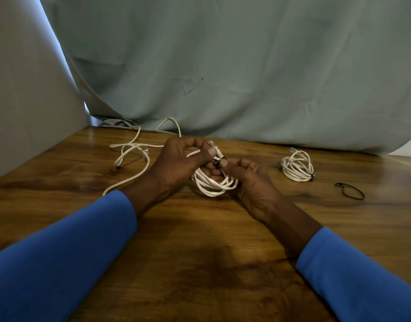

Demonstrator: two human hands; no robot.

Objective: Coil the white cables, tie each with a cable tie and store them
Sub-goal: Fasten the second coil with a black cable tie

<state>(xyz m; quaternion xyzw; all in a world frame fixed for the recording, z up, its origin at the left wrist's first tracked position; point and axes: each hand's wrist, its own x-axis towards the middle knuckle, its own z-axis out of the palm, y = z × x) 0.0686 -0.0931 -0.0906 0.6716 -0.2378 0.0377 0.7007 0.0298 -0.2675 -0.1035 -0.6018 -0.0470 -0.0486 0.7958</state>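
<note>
Coil (211, 188) gripped between left hand (176, 161), right hand (249, 182).

Both forearms, in blue sleeves (60, 252), reach forward and converge. The left hand (176, 161) curls its fingers round a coiled white cable (210, 183). The right hand (251, 182) pinches a small black tie (217, 164) between thumb and forefinger.

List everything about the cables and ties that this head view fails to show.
1. Head view: whether the black cable tie on the held coil is fastened. Fingertips of the left hand and right hand cover most of it.
2. Head view: the near end of the loose cable. It disappears at the left sleeve.
3. Head view: how many spare ties lie at the right. They are too small and overlap.
</note>
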